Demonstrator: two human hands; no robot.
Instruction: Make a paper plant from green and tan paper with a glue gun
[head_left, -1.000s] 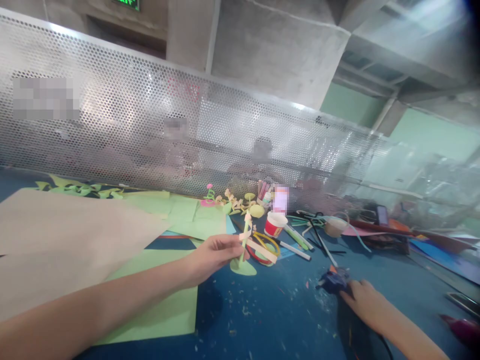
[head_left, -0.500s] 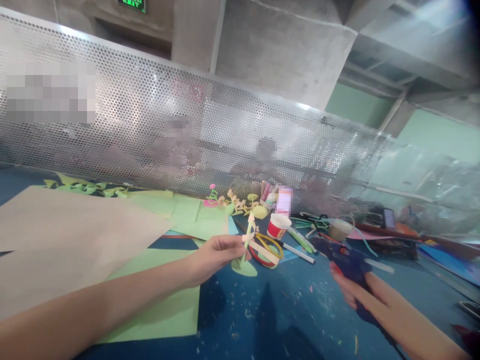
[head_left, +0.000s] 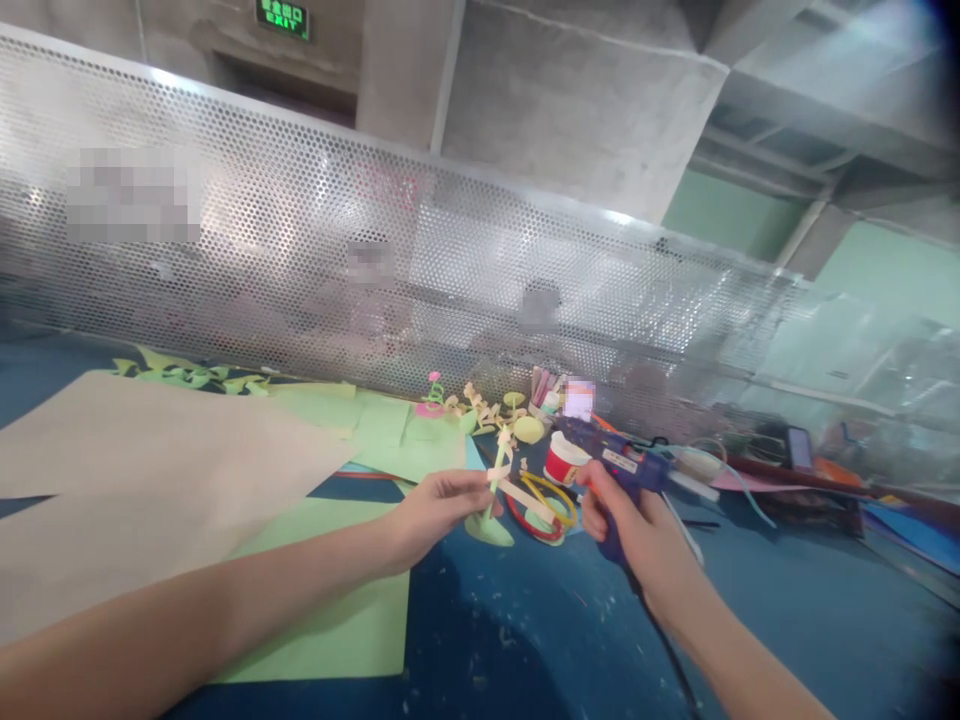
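Observation:
My left hand [head_left: 442, 510] pinches a small paper plant [head_left: 497, 490] with a pale green stem, a round green base and a cream paper strip wound about it. The loose end of that strip sticks out to the right. My right hand [head_left: 637, 520] is wrapped round the handle of a dark blue glue gun [head_left: 611, 450], its finger at the orange trigger. The gun's nozzle points left, above a red and white paper cup [head_left: 562, 460]. A white glue stick [head_left: 694, 486] pokes out of its back. Yellow and red rings [head_left: 551, 500] lie behind the plant.
Large cream paper [head_left: 165, 480] and green sheets [head_left: 337, 620] cover the left of the blue table [head_left: 480, 640]. Finished paper curls [head_left: 480, 405] stand along a perforated metal screen [head_left: 300, 250]. Cables, a phone [head_left: 799, 448] and folders [head_left: 915, 540] lie at the right.
My right hand has brought the glue gun left and upward, closer to the paper plant and over the cup. My left hand stays nearly still with the plant. The view has shifted slightly.

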